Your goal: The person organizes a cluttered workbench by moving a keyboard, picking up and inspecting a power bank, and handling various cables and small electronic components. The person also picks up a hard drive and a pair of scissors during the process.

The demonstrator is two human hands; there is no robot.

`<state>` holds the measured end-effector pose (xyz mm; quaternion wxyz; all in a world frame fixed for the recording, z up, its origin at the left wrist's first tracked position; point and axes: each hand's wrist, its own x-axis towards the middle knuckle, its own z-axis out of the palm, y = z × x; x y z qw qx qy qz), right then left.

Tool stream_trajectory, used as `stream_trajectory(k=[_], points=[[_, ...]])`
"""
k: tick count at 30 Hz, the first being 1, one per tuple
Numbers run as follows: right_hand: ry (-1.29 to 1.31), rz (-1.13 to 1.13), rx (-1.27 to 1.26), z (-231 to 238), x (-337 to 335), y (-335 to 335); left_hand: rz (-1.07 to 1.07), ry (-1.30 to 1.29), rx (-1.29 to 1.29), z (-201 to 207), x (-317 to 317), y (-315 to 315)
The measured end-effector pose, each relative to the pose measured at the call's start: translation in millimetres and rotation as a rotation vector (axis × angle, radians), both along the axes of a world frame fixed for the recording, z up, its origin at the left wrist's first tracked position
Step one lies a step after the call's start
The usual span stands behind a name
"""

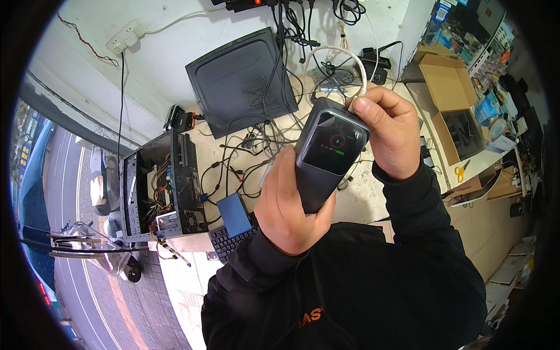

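Observation:
A dark grey power bank [322,188] with a lit display on its upper face is held up in front of me, tilted. My left hand [291,204] wraps round its lower left side, fingers behind and thumb along the near end. At its far right corner my right hand [389,125] pinches the plug end of a white cable [357,61] between thumb and fingers. The plug meets the power bank's end; whether it sits fully in the port is hidden by the fingers. From there the cable arches up and back over the table.
An opened computer case [189,175] with exposed wires stands left, beside a blue box [234,214] on a black keyboard [221,244]. Tangled black cables cover the table behind my hands. A black panel [239,81] leans at the wall. Right are an open cardboard box [448,87] and yellow scissors [461,172].

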<state>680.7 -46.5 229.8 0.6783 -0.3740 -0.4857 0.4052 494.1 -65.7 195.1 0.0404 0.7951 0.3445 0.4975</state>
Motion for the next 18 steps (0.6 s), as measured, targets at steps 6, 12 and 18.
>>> stream_trajectory(k=[6, 12, 18], points=[[0.001, -0.001, -0.002, 0.1, 0.1, -0.2, -0.002, -0.002, -0.006, -0.5, -0.2, -0.5], [0.009, -0.006, -0.018, 0.6, -0.6, -1.1, -0.007, -0.001, -0.011, 0.9, 0.0, -0.3], [-0.001, -0.007, -0.014, -0.4, -0.1, -0.5, -0.007, -0.007, -0.001, -0.1, 0.1, -0.2]])
